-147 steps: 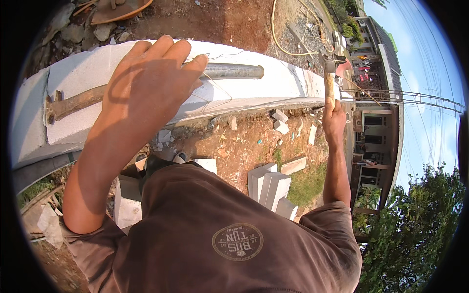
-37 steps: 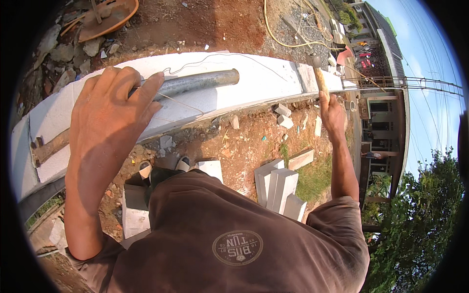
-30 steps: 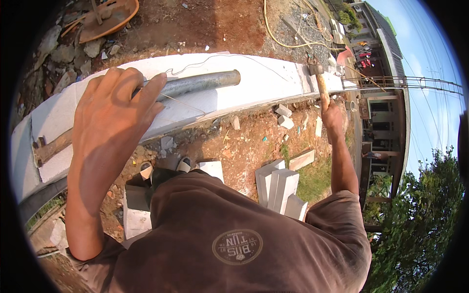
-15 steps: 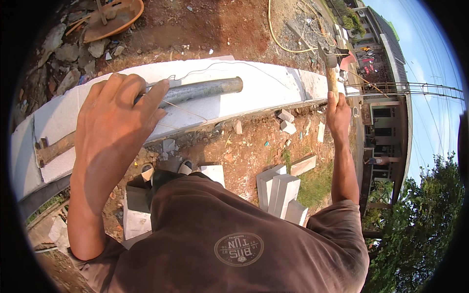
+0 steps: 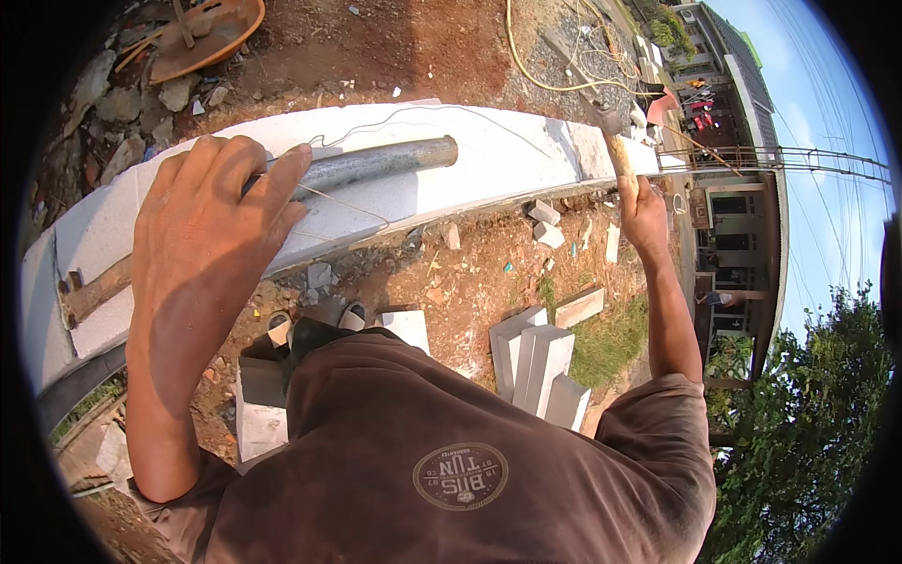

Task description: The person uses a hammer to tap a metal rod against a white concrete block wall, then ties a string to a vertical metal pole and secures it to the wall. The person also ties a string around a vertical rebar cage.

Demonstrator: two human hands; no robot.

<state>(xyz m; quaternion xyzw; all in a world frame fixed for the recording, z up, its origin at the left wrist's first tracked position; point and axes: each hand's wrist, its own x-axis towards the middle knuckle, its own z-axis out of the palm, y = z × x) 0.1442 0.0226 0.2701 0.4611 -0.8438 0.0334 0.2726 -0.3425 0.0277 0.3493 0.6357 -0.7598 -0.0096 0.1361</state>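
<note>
A grey metal pipe [image 5: 390,163] lies lengthwise along the top of a white block wall [image 5: 512,150]. My left hand [image 5: 202,211] is closed round its left end, with thumb and fingers bent over it. Thin wire [image 5: 413,111] runs loosely along the wall beyond the pipe, and another thin strand pokes out by my left thumb. Out to the right, my right hand [image 5: 645,214] grips the wooden handle of a hammer [image 5: 620,155], its metal head pointing away from me above the wall's far right part.
A rusty metal strip [image 5: 99,289] lies on the wall's left end. Pale blocks [image 5: 536,362] are stacked on the ground near me, with broken pieces [image 5: 545,226] along the wall's foot. Beyond are an orange basin [image 5: 207,42], rubble and a yellow hose [image 5: 526,75].
The hammer has tilted leftward, its head now lower and further left, and my right hand has shifted slightly left and down. My left hand stays on the pipe.
</note>
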